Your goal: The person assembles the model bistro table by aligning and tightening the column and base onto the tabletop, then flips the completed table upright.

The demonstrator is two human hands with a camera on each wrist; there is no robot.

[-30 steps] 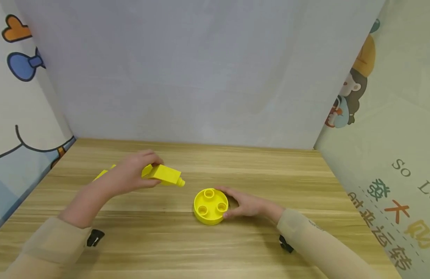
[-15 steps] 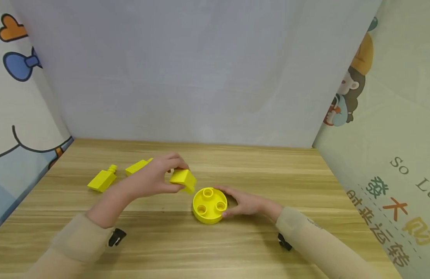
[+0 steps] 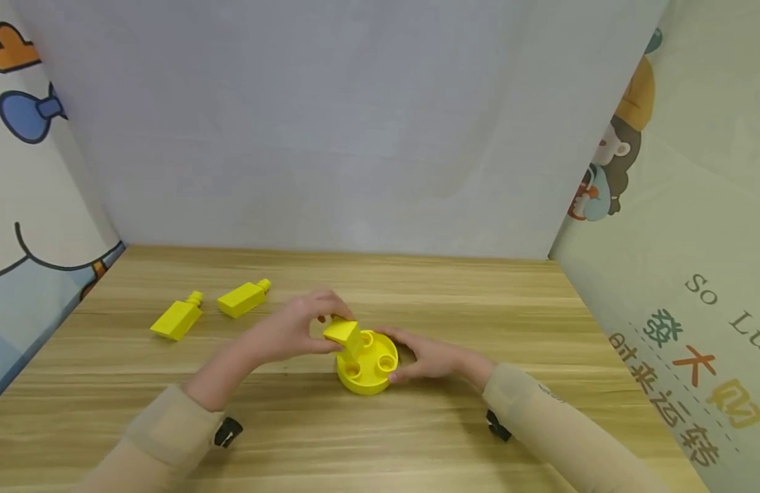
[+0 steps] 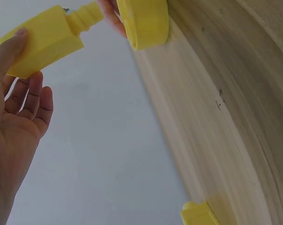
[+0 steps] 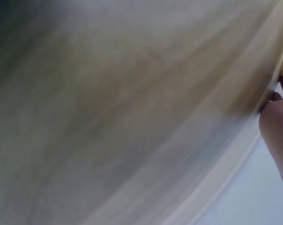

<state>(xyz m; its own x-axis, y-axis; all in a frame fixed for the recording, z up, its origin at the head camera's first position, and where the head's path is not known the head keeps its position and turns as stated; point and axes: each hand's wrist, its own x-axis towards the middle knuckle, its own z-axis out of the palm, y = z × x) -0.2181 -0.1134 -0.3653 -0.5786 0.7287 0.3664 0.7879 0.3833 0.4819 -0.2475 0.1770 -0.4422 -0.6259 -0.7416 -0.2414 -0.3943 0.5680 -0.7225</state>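
Observation:
My left hand (image 3: 296, 328) pinches a yellow block (image 3: 343, 333) between thumb and fingers, over the left side of a round yellow base (image 3: 369, 380) with three raised sockets. In the left wrist view the block (image 4: 45, 41) has a ridged peg pointing at the base (image 4: 151, 23), and the left hand (image 4: 17, 108) grips its wide end. My right hand (image 3: 434, 357) curls its thumb and fingers round the base's right rim on the table. Only part of the right hand (image 5: 278, 126) shows at the edge of the right wrist view.
Two more yellow blocks with ridged pegs lie on the wooden table (image 3: 281, 438) at the left, one (image 3: 176, 320) nearer the left edge, the other (image 3: 242, 299) farther back. A pale cloth (image 3: 331, 137) hangs behind the table, with printed cloths on both sides.
My left hand has carried its block right to the base, turning the peg from rightward to downward. The two lying blocks have come fully into view. The right hand keeps its hold on the base.

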